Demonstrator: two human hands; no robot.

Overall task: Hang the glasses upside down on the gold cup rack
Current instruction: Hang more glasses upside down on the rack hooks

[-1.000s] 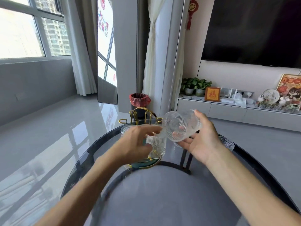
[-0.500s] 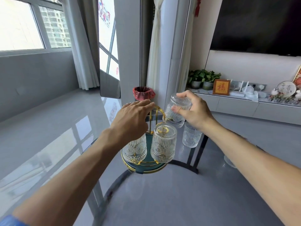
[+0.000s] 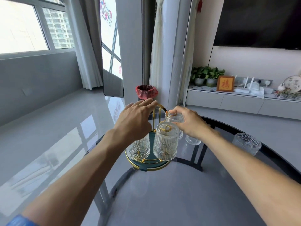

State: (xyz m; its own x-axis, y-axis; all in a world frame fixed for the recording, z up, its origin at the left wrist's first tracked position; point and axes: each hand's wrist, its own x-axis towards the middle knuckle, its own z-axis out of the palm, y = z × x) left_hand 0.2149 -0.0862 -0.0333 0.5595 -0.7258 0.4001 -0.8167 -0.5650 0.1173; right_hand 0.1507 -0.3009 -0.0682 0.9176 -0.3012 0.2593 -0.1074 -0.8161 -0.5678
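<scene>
Glass (image 3: 174,117) in right hand (image 3: 192,123)

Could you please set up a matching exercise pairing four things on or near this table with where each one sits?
Things:
1. front glass
2. glass bowl
3. red-lined bin
4. glass in the right hand

Places:
A. on the floor beyond the table
B. at the table's right edge
C. upside down at the rack's near side
D. at the rack's far side, by the gold handle

Pairs: 1-C, 2-B, 3-A, 4-D
</scene>
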